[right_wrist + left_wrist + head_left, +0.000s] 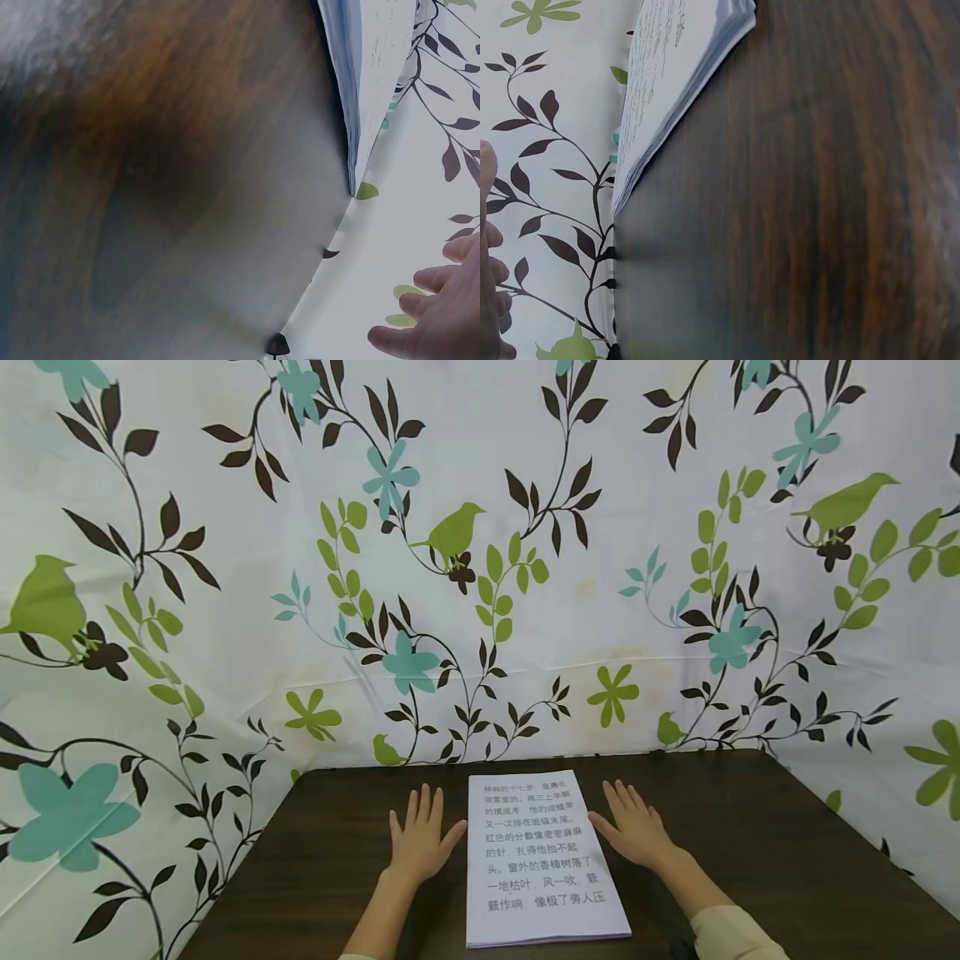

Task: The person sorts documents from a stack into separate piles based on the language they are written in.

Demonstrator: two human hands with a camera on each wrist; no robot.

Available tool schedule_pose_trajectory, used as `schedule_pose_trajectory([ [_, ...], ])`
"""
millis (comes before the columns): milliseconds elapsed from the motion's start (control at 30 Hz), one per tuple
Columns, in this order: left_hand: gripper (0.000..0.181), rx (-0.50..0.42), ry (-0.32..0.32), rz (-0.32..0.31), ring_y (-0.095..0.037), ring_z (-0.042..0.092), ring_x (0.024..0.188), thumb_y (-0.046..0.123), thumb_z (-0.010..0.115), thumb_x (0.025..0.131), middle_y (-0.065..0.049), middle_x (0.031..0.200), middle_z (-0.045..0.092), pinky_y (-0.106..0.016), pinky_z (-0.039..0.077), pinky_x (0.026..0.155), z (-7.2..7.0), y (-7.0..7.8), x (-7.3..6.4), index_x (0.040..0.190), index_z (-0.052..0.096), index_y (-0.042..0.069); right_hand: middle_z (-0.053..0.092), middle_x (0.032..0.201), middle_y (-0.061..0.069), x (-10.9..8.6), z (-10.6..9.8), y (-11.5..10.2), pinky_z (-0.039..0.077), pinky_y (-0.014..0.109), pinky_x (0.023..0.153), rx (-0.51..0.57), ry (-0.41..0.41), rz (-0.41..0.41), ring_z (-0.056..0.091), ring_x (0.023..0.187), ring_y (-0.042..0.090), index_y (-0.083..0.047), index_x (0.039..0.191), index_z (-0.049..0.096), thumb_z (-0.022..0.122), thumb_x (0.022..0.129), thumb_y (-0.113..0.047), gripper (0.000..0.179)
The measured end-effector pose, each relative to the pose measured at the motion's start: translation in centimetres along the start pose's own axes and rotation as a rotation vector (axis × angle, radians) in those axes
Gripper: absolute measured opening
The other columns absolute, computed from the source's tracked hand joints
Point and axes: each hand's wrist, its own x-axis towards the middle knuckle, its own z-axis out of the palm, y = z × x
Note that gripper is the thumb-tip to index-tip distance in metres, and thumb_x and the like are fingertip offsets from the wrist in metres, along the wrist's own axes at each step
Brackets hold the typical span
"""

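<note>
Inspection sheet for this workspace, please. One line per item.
Surface: table, dark wood grain.
Job's things: paper stack, lying flat, printed side up.
Clutter: nothing seen.
Grippers: left hand at the stack's left side, right hand at its right; fingers extended, neither gripping. Whether the thumbs touch the stack is unclear.
Cables: none made out; dark patch by the right sleeve is unclear.
Surroundings: backdrop behind, white with birds, leaves and flowers.

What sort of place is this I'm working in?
Probably an indoor desk setup, though the wider room doesn't show: a dark wood-look table, a stack of printed pages lying on it, and a bird-and-leaf patterned backdrop behind.
</note>
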Motion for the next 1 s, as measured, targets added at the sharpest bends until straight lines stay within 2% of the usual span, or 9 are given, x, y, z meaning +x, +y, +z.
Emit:
schedule_pose_trajectory([
  [200,0.073,-0.057,-0.003,-0.036,-0.037,0.013,0.125,0.052,0.039,0.084,-0.023,0.136,0.02,-0.062,0.005,0.091,0.3,-0.1,0.0,0.133,0.028,-0.001,0.024,0.133,0.027,0.2,0.1,-0.4,0.018,0.065,0.084,0.04,0.021,-0.021,0.018,0.121,0.043,0.004,0.131,0.028,0.04,0.087,-0.046,0.068],
  [333,0.072,-0.129,-0.008,-0.058,-0.039,0.014,0.124,0.051,0.039,0.085,-0.025,0.135,0.02,-0.064,0.007,0.089,0.6,-0.2,0.1,0.132,0.027,-0.002,0.025,0.132,0.028,0.3,0.3,-0.8,0.019,0.064,0.085,0.097,0.016,-0.02,0.019,0.12,0.043,0.005,0.131,0.028,0.042,0.087,-0.043,0.067],
  [733,0.069,-0.37,-0.033,-0.13,-0.041,0.02,0.121,0.048,0.036,0.087,-0.026,0.133,0.025,-0.064,0.012,0.089,1.4,0.8,0.7,0.131,0.028,-0.004,0.019,0.134,0.029,0.4,1.0,-1.7,0.016,0.059,0.091,0.298,-0.042,0.049,0.017,0.119,0.047,0.009,0.133,0.015,0.039,0.087,-0.046,0.075],
  [900,0.065,-0.452,-0.017,-0.154,-0.042,0.023,0.119,0.043,0.039,0.088,-0.028,0.131,0.027,-0.064,0.015,0.087,2.1,1.5,0.7,0.13,0.028,-0.006,0.017,0.133,0.03,0.5,1.7,-2.0,0.017,0.054,0.094,0.41,-0.074,0.097,0.017,0.12,0.044,0.01,0.132,0.01,0.039,0.088,-0.045,0.077],
  [1000,0.065,-0.492,-0.031,-0.161,-0.044,0.023,0.118,0.041,0.038,0.089,-0.029,0.129,0.029,-0.064,0.015,0.087,2.7,1.8,0.7,0.129,0.028,-0.009,0.016,0.133,0.031,0.4,2.0,-2.2,0.017,0.052,0.095,0.457,-0.094,0.139,0.017,0.12,0.043,0.012,0.132,0.009,0.04,0.087,-0.045,0.078],
])
